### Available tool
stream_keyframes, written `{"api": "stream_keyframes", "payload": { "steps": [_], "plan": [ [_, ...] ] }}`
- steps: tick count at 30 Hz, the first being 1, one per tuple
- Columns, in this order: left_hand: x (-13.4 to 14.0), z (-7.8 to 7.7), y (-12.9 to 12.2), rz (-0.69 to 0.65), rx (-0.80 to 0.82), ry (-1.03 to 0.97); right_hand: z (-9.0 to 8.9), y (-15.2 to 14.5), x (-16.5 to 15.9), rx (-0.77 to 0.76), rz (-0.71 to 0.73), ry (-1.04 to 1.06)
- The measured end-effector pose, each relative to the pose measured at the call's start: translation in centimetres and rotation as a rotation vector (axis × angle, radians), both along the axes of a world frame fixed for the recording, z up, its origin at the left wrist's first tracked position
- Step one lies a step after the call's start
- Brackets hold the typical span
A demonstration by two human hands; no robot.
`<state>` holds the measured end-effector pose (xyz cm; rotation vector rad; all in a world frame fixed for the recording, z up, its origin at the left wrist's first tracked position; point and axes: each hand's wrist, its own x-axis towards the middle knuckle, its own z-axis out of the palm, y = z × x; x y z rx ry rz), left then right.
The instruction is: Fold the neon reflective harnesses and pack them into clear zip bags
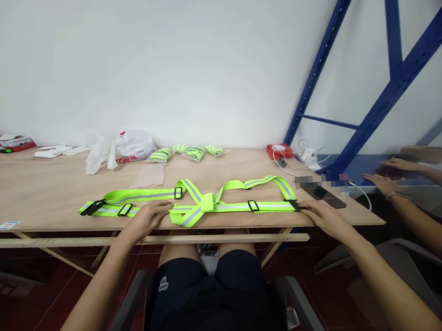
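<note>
Fluor. yellow-green harness (207, 203): flat webbing w/ silver-grey centre stripe, laid out lengthwise along front edge of tan, smooth wooden bench (56, 187). Straps meet at a sq. patch (207, 202) approx. mid-length; loops spread either side, a few standing slightly arched. Fittings blk plastic: rectangular slider (253, 205) right of patch, chunky left-end buckle (93, 208) twd. front left corner, right-end buckle (295, 205) twd. front right corner.

Grip: L hand (149, 218) lies over lower strap betw. patch & left-end buckle, fingers bent; cannot tell if pinched or merely resting. R hand (325, 216) has fingertips at right-end buckle, fingers loosely extended; closure on it unconfirmed. Harness runs betw. both hands and extends past L hand.

Adj. items: dark, glossy phone (331, 197) just beyond R hand, nr. right edge; clear packets (193, 153) of striped webbing & crinkled white plastic bag (134, 145) along rear edge; red bundle (280, 151) nr. rear right corner.
</note>
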<state>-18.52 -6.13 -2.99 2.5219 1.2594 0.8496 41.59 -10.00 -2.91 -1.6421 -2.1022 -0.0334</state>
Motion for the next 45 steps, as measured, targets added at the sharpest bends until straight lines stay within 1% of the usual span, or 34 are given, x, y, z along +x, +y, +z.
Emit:
{"api": "stream_keyframes", "payload": {
  "steps": [2,6,8,10,12,13,15,17,19,21,22,24,26,30,33,35,37,39,42,45],
  "plan": [
    [-0.1,0.2,-0.2,-0.012,-0.012,0.007,0.0,0.1,0.2,-0.009,-0.006,-0.007],
    [-0.1,0.8,-1.0,0.038,-0.061,0.043,-0.8,0.6,0.8,0.001,-0.006,-0.002],
    [0.0,1.3,-1.7,0.041,-0.088,0.058,-1.2,0.8,0.5,0.054,-0.018,0.023],
    [0.5,1.8,-2.4,0.040,-0.088,0.057,-1.3,0.8,-0.7,0.166,-0.048,0.059],
    [1.4,2.3,-3.1,0.039,-0.062,0.048,-0.7,0.4,-3.2,0.293,-0.069,0.090],
    [2.1,2.5,-3.5,0.029,-0.041,0.042,-0.3,0.1,-4.9,0.330,-0.061,0.097],
    [3.8,2.9,-4.1,-0.025,0.012,0.044,0.6,-0.7,-9.0,0.363,0.003,0.106],
    [5.7,3.0,-4.5,-0.101,0.055,0.054,1.3,-1.2,-13.4,0.301,0.147,0.082],
    [7.2,2.9,-4.6,-0.145,0.062,0.023,1.5,-1.4,-17.6,0.277,0.304,0.083],
    [7.9,2.7,-4.5,-0.138,0.018,-0.092,1.2,-1.0,-21.2,0.270,0.418,0.086],
    [8.1,2.7,-4.4,-0.117,-0.021,-0.176,0.9,-0.8,-22.7,0.266,0.448,0.088],
    [7.8,2.7,-4.2,-0.061,-0.111,-0.356,0.4,0.0,-25.1,0.236,0.473,0.067],
    [7.3,2.9,-4.1,-0.012,-0.188,-0.495,0.1,0.8,-26.5,0.200,0.454,0.027],
    [6.2,3.3,-4.0,0.021,-0.265,-0.678,0.0,1.8,-27.5,0.163,0.417,-0.056],
    [5.7,3.2,-3.8,0.003,-0.330,-0.799,0.1,1.8,-27.5,0.181,0.365,-0.151],
    [5.5,3.1,-3.8,0.000,-0.378,-0.834,0.0,1.7,-27.5,0.195,0.312,-0.224],
    [5.4,3.2,-3.9,0.007,-0.432,-0.819,0.0,1.7,-27.5,0.198,0.270,-0.263],
    [5.2,3.3,-4.1,0.014,-0.487,-0.786,0.0,1.9,-27.5,0.191,0.211,-0.256],
    [4.8,3.8,-4.5,0.023,-0.536,-0.731,0.2,2.4,-27.1,0.180,0.104,-0.185],
    [4.5,4.0,-4.6,0.052,-0.548,-0.691,0.6,2.7,-26.7,0.189,0.080,-0.097]
  ]
}}
